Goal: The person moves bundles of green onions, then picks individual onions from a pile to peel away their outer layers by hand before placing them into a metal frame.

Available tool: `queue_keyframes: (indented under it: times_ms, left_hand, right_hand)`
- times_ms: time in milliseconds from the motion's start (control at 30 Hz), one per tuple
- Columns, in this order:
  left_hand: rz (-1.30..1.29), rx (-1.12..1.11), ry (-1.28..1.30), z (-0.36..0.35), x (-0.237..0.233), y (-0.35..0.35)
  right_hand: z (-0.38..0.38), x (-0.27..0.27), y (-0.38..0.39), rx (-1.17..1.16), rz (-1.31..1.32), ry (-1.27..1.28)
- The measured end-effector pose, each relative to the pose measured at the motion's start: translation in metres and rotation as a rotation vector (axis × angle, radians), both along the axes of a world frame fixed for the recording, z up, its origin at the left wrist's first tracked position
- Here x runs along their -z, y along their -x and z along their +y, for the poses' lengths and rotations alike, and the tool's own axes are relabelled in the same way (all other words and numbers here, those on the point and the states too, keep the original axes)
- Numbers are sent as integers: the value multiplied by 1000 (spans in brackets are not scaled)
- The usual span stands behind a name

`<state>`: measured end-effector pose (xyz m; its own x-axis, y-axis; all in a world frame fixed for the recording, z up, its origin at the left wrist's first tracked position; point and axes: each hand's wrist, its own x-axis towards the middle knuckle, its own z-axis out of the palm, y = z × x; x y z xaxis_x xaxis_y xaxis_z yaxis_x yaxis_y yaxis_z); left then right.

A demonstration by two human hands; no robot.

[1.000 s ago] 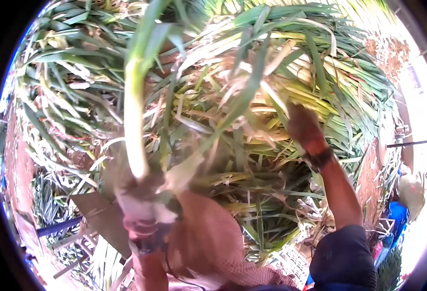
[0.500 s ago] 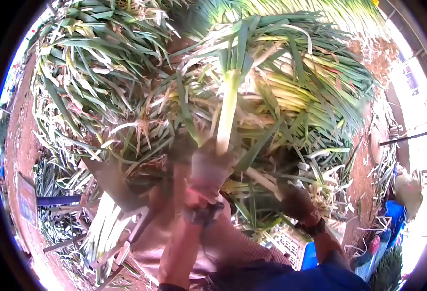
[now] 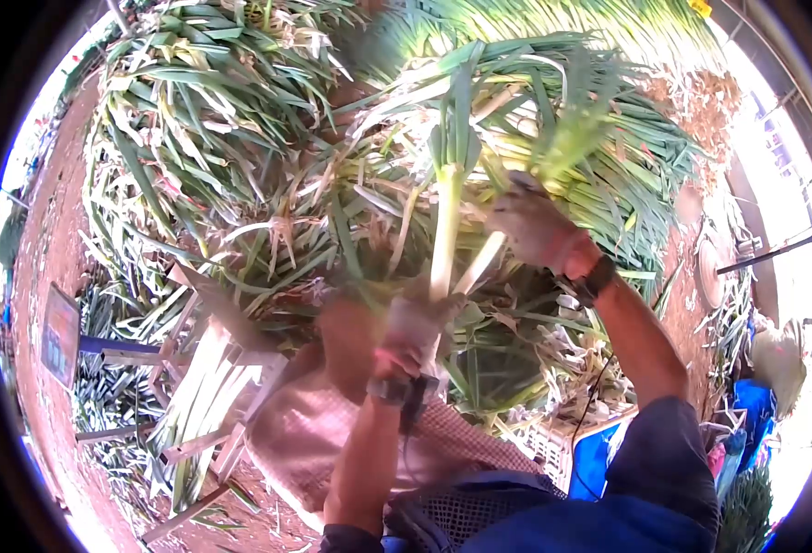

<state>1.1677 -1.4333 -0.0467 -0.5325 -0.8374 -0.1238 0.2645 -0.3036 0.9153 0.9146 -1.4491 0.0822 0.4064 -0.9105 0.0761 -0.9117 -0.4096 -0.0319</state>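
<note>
Leeks are filling nearly the whole view, a loose heap (image 3: 240,138) spreading from nine o'clock round to two o'clock. The left hand (image 3: 408,334), just below centre, is wrapping its fingers round the pale foot of one upright leek (image 3: 444,230), whose green fan is opening toward twelve o'clock. The right hand (image 3: 533,224), at two o'clock from the left one, is closing round a second leek (image 3: 481,261). That leek's white shank is slanting down toward seven o'clock, almost meeting the first stalk. Both hands are looking gloved and smeared by motion, so I cannot tell how each finger is lying, only that neither hand is spread.

Trouble, as I am judging it, is sitting mostly in the leaves. Both green tops are mingling with the heap behind them, so a sharp tug is risking torn blades or neighbouring leeks sliding down. The right hand is gripping high, near the leaf bases, where a slick outer sheath could be peeling off and letting the stalk drop. The left hand is holding a tall, top-heavy stalk by its foot alone, so it could be tipping sideways. A thin dark cord (image 3: 593,405) is hanging below the right forearm at five o'clock and could be snagging on stray leaves. At eight o'clock a slatted rack (image 3: 205,373) of pale stalks is standing close to the left elbow.
</note>
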Motion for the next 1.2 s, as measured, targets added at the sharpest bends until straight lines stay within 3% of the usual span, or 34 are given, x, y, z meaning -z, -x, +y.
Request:
queue_keyframes:
  times_ms: [67, 133, 200, 233, 267, 300, 333, 367, 400, 433, 500, 600, 667, 733, 800, 833, 900, 933, 1000, 1033, 1100, 1133, 1200]
  left_hand:
    - [-239, 80, -56, 3, -20, 1]
    - [-199, 22, 5, 6, 19, 6]
    - [-313, 29, 778, 3, 54, 3]
    - [-314, 26, 775, 5, 39, 1]
    - [-326, 21, 522, 9, 7, -2]
    - [-335, 18, 271, 11, -9, -3]
    - [-340, 23, 267, 12, 3, -4]
    - [-143, 49, 0, 12, 21, -6]
    - [56, 69, -264, 11, 38, -7]
    - [53, 69, -268, 13, 27, -6]
    - [-245, 4, -199, 15, -12, -2]
    - [-171, -57, -209, 12, -4, -2]
    - [-76, -59, -307, 7, 12, -2]
    - [13, -47, -405, 9, 9, -2]
    - [64, 4, -191, 12, -28, -4]
    - [61, 3, -192, 11, -18, -5]
    - [-229, 43, 345, 10, 10, -6]
    - [-229, 44, 344, 10, -2, -9]
    - [150, 166, -185, 7, -36, -15]
    - [154, 163, -184, 6, -25, -18]
    - [417, -15, -311, 3, 10, -24]
    - [419, -21, -310, -1, 5, -30]
    - [165, -212, -361, -9, -22, -41]
  right_hand:
    - [-14, 13, -14, -78, -77, 127]
    - [-20, 22, -29, -148, -153, 251]
    - [-10, 32, -52, 175, -397, 439]
    - [-2, 41, -63, 368, -668, 437]
    - [4, 67, -65, 367, -670, 431]
    - [8, 106, -64, 417, -698, 268]
    - [13, 127, -64, 467, -724, 105]
    - [17, 120, -74, 474, -729, 103]
    - [17, 113, -85, 556, -886, -94]
    - [17, 107, -93, 633, -1038, -299]
    - [15, 116, -91, 667, -1039, -246]
    - [21, 108, -82, 747, -996, -175]
    - [27, 95, -85, 727, -924, -346]
    - [39, 92, -102, 755, -1073, -478]
    - [45, 104, -112, 642, -1439, -435]
    - [43, 97, -113, 634, -1468, -446]
    - [35, 77, -107, 617, -1442, -572]
    - [32, 70, -102, 599, -1411, -696]
    - [25, 80, -88, 619, -1277, -593]
    - [23, 83, -80, 634, -1142, -492]
    - [22, 72, -68, 637, -1146, -482]
    - [22, 63, -65, 641, -1151, -472]
    - [34, 45, -70, 562, -1251, -495]
